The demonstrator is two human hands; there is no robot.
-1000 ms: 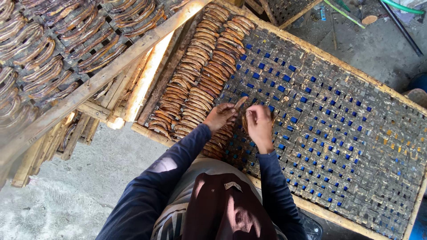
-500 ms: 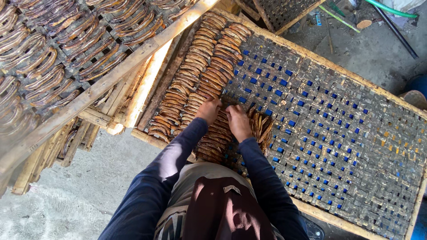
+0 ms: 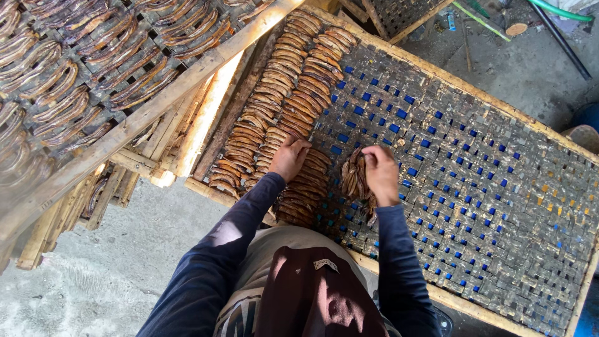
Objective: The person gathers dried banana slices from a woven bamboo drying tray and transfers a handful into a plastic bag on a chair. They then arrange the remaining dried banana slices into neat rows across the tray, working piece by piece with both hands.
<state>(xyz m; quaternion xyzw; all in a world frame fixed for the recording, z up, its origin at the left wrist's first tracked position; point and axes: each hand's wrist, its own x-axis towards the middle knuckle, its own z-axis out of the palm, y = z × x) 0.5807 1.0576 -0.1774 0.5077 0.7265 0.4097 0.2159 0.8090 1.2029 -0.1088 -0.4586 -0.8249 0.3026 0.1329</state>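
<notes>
Curved brown dried fish [image 3: 357, 178] bunched in right hand [image 3: 382, 176]; left hand [image 3: 289, 159] flat on rows over woven tray [image 3: 499, 206].

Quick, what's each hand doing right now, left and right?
Left hand: fingers curled down on the rows of brown dried strips; grip cannot be told.
Right hand: closed, holding a bunch of strips.

A bunch of dried fish [image 3: 355, 178], brown, wrinkled and matt, is gripped in the right hand [image 3: 382, 175]. At centre frame, laid rows of dried fish [image 3: 293, 93] with a dull leathery sheen are touched by the left hand [image 3: 290, 159]. The drying rack [image 3: 499, 206] is woven from grey, rough strips and framed in pale raw wood. Dark matt cloth sleeves [image 3: 399, 268] are seen below.
</notes>
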